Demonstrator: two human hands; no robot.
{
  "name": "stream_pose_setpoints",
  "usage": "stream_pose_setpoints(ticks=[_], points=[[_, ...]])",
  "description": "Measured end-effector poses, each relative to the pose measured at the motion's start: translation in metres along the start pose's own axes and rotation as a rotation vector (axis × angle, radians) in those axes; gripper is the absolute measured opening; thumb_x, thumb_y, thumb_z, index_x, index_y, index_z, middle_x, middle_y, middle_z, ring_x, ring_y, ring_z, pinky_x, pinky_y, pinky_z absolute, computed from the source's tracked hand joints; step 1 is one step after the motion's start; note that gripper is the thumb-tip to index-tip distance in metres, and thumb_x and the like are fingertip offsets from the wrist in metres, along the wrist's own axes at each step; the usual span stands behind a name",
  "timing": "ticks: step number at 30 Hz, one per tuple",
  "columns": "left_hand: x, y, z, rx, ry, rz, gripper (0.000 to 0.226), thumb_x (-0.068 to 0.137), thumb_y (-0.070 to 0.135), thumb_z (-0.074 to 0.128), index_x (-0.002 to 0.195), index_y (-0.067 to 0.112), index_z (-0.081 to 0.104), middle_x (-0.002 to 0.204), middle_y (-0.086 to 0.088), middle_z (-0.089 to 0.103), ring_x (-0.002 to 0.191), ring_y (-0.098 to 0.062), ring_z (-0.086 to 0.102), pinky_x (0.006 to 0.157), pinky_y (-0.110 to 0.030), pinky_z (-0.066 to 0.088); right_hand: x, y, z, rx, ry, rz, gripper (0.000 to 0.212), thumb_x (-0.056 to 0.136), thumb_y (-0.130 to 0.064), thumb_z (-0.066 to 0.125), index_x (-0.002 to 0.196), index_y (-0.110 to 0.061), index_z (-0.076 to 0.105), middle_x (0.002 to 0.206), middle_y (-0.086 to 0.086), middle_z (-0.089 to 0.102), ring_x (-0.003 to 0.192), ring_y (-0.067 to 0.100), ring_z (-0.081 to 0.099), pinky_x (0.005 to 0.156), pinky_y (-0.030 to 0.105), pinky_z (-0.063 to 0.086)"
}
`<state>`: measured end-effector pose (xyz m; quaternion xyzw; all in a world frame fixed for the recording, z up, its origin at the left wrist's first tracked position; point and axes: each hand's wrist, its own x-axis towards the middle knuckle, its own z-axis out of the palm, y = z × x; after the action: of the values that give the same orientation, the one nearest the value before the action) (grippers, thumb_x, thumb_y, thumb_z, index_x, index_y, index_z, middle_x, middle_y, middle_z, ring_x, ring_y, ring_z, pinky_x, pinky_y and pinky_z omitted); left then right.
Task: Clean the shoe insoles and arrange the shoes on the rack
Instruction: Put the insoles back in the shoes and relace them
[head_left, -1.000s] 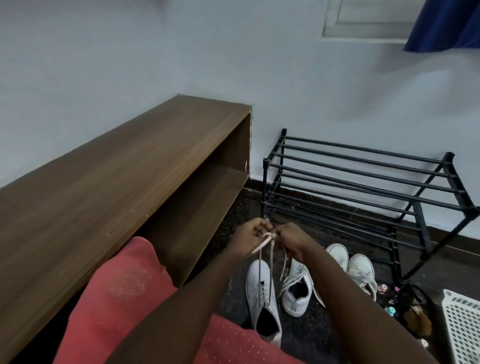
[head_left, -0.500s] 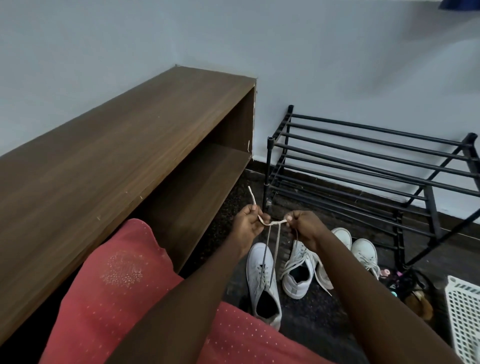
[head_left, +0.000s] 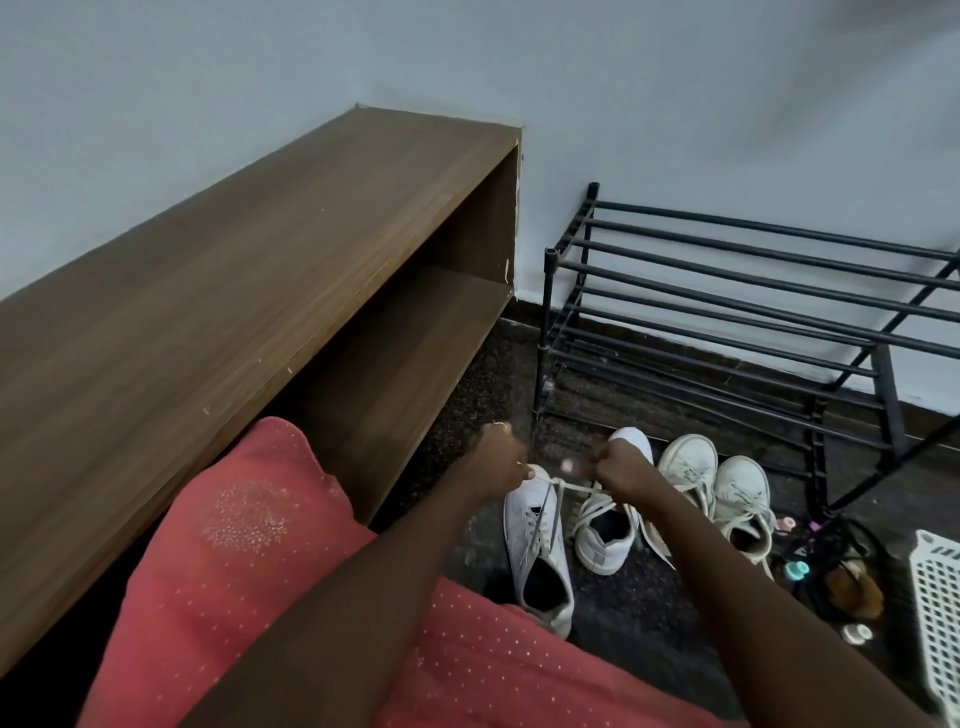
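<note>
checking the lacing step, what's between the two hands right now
In the head view, a white lace stretches between the left hand and the right hand, running down into the leftmost white sneaker.

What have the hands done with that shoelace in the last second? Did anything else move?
The left hand and right hand were close together above the white shoe. They have since drawn apart sideways, stretching the lace taut between them. Both still pinch the lace, and nothing was let go. That shoe and the other shoes stayed on the floor in front of the black rack.
</note>
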<state>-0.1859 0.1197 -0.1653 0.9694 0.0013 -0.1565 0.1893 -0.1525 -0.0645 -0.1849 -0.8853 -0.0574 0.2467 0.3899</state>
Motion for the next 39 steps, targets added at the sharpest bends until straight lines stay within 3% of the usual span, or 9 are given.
stream_pose_setpoints(ticks=[3, 8, 11, 16, 24, 30, 33, 36, 39], points=[[-0.003, -0.006, 0.001, 0.004, 0.032, -0.076, 0.056, 0.081, 0.042, 0.041, 0.101, -0.003, 0.069, 0.107, -0.019, 0.062, 0.103, -0.028, 0.056, 0.078, -0.028, 0.041, 0.003, 0.003, -0.001, -0.551, -0.119, -0.043, 0.03, 0.082, -0.025, 0.069, 0.087, 0.004, 0.071, 0.077, 0.019, 0.065, 0.07, 0.022, 0.054, 0.059, 0.025, 0.034], [0.0, -0.029, 0.024, 0.091, 0.029, -0.287, 0.038, 0.088, 0.029, 0.054, 0.109, -0.001, 0.066, 0.112, -0.018, 0.063, 0.109, -0.031, 0.058, 0.085, -0.035, 0.048, 0.003, 0.013, 0.003, -0.699, -0.119, 0.067, 0.027, 0.083, -0.021, 0.062, 0.077, 0.005, 0.065, 0.054, 0.005, 0.037, 0.056, 0.018, 0.043, 0.044, 0.019, 0.025], [-0.003, -0.05, 0.041, 0.069, 0.063, -0.442, 0.034, 0.087, 0.024, 0.056, 0.108, -0.001, 0.066, 0.113, -0.017, 0.064, 0.109, -0.031, 0.06, 0.086, -0.036, 0.05, 0.003, 0.032, 0.004, -0.66, -0.059, 0.171, 0.03, 0.081, -0.021, 0.064, 0.066, 0.0, 0.05, 0.059, 0.006, 0.044, 0.057, 0.018, 0.045, 0.043, 0.022, 0.027], [-0.007, -0.093, 0.068, 0.164, 0.066, -0.589, 0.029, 0.09, 0.016, 0.05, 0.11, 0.002, 0.065, 0.115, -0.014, 0.064, 0.11, -0.03, 0.06, 0.088, -0.034, 0.048, 0.005, 0.08, 0.003, -0.583, -0.002, 0.292, 0.029, 0.085, -0.016, 0.058, 0.103, 0.007, 0.059, 0.108, 0.022, 0.064, 0.1, 0.032, 0.061, 0.064, 0.026, 0.035], [-0.005, -0.132, 0.088, 0.25, 0.093, -0.664, 0.029, 0.091, 0.007, 0.048, 0.115, 0.004, 0.064, 0.121, -0.016, 0.06, 0.117, -0.031, 0.055, 0.097, -0.037, 0.042, 0.008, 0.138, 0.003, -0.51, 0.149, 0.482, 0.028, 0.084, -0.01, 0.053, 0.108, 0.004, 0.058, 0.116, 0.024, 0.059, 0.109, 0.036, 0.057, 0.082, 0.035, 0.046], [0.007, -0.147, 0.096, 0.157, 0.083, -0.657, 0.032, 0.095, 0.005, 0.043, 0.123, -0.005, 0.055, 0.129, -0.03, 0.05, 0.121, -0.044, 0.048, 0.099, -0.047, 0.04, 0.008, 0.186, 0.003, -0.467, 0.16, 0.51, 0.03, 0.084, -0.025, 0.057, 0.099, 0.0, 0.062, 0.107, 0.024, 0.064, 0.102, 0.038, 0.06, 0.071, 0.033, 0.042], [0.015, -0.155, 0.098, 0.337, 0.296, -0.652, 0.028, 0.089, 0.0, 0.043, 0.1, -0.01, 0.065, 0.104, -0.031, 0.062, 0.101, -0.042, 0.061, 0.089, -0.043, 0.051, 0.001, 0.194, 0.008, -0.421, 0.184, 0.534, 0.041, 0.088, -0.035, 0.056, 0.109, 0.001, 0.059, 0.109, 0.028, 0.061, 0.103, 0.041, 0.059, 0.078, 0.038, 0.046], [0.016, -0.161, 0.11, 0.399, 0.061, -0.672, 0.029, 0.094, 0.005, 0.041, 0.113, 0.004, 0.063, 0.121, -0.017, 0.059, 0.119, -0.033, 0.051, 0.102, -0.039, 0.036, -0.004, 0.198, 0.014, -0.377, 0.239, 0.588, 0.041, 0.088, -0.026, 0.056, 0.113, 0.006, 0.053, 0.111, 0.033, 0.057, 0.105, 0.045, 0.056, 0.084, 0.043, 0.046], [0.02, -0.17, 0.116, 0.462, -0.011, -0.646, 0.03, 0.095, 0.007, 0.042, 0.118, 0.008, 0.062, 0.125, -0.013, 0.058, 0.121, -0.03, 0.05, 0.1, -0.039, 0.038, -0.004, 0.2, 0.021, -0.373, 0.185, 0.647, 0.033, 0.088, -0.02, 0.055, 0.107, 0.006, 0.055, 0.112, 0.03, 0.057, 0.107, 0.042, 0.055, 0.084, 0.041, 0.046]])
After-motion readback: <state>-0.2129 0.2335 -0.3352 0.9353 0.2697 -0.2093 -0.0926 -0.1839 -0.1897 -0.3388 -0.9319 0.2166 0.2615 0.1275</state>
